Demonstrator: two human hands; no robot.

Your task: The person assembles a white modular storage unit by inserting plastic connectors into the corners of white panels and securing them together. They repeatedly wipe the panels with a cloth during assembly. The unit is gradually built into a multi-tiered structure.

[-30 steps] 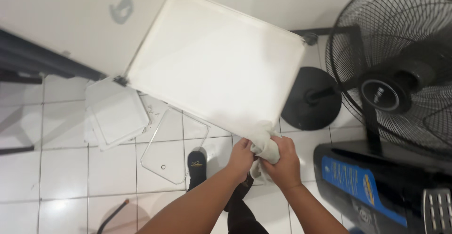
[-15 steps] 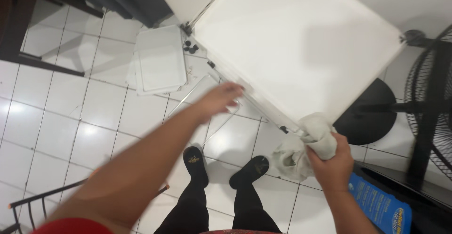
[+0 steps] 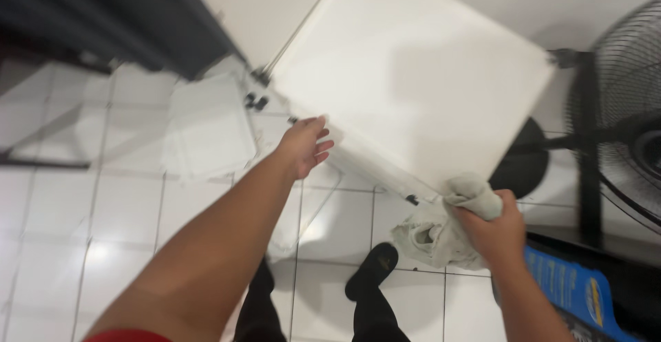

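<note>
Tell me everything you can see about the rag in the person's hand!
The rag is a pale, greyish-white cloth, soft and crumpled. The right hand grips it in a bunch, pressing its top against the near corner of the big white panel, while the rest hangs down in loose folds above the tiled floor.

Bare forearms, red sleeve edge (image 3: 120, 335), black trousers (image 3: 375, 318), black slipper (image 3: 372, 270).

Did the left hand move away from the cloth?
Yes. The left hand left the cloth, where it was a second ago, and slid left along the white panel's near edge. The right hand grips the cloth.
</note>
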